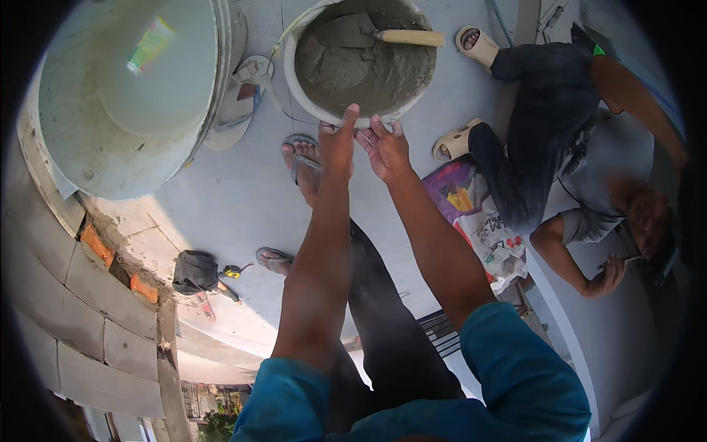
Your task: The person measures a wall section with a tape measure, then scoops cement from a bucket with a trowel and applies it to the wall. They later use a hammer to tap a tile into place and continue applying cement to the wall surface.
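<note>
Down at the floor's pale surface, head view: both hands reaching the near rim of a white bucket [298,88] of grey mortar. Left hand [337,144] fingers loosely extended, thumb raised against the rim; right hand [384,147] spread, fingertips just touching the left, nothing visibly pinched. Trowel [368,33] with wooden handle lying in the mix at the far side. Likely step: taking hold of the bucket. Next move calls for a firm two-handed grip on the rim, clear of sandalled feet [302,166]. Co-worker [560,147] crouching right; large round tub [132,88] left.
</note>
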A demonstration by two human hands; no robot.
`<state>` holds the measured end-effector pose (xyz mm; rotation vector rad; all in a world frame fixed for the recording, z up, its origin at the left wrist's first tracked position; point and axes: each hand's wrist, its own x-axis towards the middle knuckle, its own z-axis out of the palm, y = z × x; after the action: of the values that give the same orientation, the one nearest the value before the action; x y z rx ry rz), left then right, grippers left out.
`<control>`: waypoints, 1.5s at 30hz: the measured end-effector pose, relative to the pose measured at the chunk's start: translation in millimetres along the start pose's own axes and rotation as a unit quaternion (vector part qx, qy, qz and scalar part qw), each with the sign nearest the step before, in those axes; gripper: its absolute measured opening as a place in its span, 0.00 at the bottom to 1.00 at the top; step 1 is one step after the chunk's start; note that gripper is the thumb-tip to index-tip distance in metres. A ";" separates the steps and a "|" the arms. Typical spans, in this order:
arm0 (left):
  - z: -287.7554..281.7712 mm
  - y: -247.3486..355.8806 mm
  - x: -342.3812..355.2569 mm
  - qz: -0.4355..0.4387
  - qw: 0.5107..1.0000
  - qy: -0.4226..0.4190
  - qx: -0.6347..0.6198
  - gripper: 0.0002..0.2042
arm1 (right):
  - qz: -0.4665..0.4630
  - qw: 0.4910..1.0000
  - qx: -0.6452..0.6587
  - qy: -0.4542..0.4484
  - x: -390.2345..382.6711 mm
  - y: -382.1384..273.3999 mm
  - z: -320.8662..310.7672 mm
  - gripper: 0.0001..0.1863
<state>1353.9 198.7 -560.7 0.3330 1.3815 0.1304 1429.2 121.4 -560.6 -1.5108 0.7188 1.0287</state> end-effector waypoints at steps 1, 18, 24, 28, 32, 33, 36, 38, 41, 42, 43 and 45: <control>-1.9 -13.6 3.1 0.015 0.999 0.039 0.011 0.22 | 0.038 0.999 -0.019 0.014 -6.7 8.6 -14.0 0.30; -224.8 19.1 -385.6 0.141 0.961 0.149 0.186 0.18 | -0.293 0.399 -0.859 -0.132 -287.3 43.2 2.3 0.18; -315.3 109.6 -548.0 0.431 0.822 0.230 0.293 0.18 | -0.423 0.411 -0.760 -0.272 -459.6 38.9 100.7 0.17; -364.9 182.7 -614.5 0.532 0.802 0.184 0.197 0.26 | -0.137 0.559 -0.709 -0.407 -625.3 12.0 184.6 0.24; -393.1 261.2 -654.8 0.607 0.729 0.145 0.280 0.33 | -0.277 0.543 -0.697 -0.378 -631.0 -1.1 240.3 0.23; -397.5 281.0 -660.7 0.605 0.737 0.135 0.269 0.33 | -0.448 0.453 -0.689 -0.345 -627.3 4.7 255.7 0.22; -429.4 331.1 -675.6 0.552 0.799 0.162 0.174 0.29 | -0.619 0.284 -0.670 -0.295 -736.0 -2.0 334.3 0.17; -435.2 372.8 -680.5 0.557 0.818 0.132 0.047 0.21 | -0.722 0.099 -0.647 -0.225 -744.5 13.2 346.0 0.18; -457.4 418.1 -689.4 0.602 0.787 0.132 0.029 0.15 | -0.653 -0.038 -0.716 -0.244 -740.5 6.3 354.2 0.20; -459.0 427.7 -690.4 0.605 0.784 0.139 0.012 0.17 | -0.614 -0.057 -0.741 -0.265 -744.0 -11.3 366.4 0.21; -454.8 436.6 -688.4 0.608 0.781 0.144 -0.006 0.18 | -0.572 -0.077 -0.766 -0.283 -747.2 -29.5 381.4 0.21; -457.9 457.7 -682.8 0.611 0.778 0.146 -0.017 0.21 | -0.643 0.002 -0.711 -0.285 -752.7 -55.7 420.0 0.21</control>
<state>824.3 508.9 152.5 1.1913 1.2526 1.3317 1058.0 471.2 136.5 1.3920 2.6165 -0.1271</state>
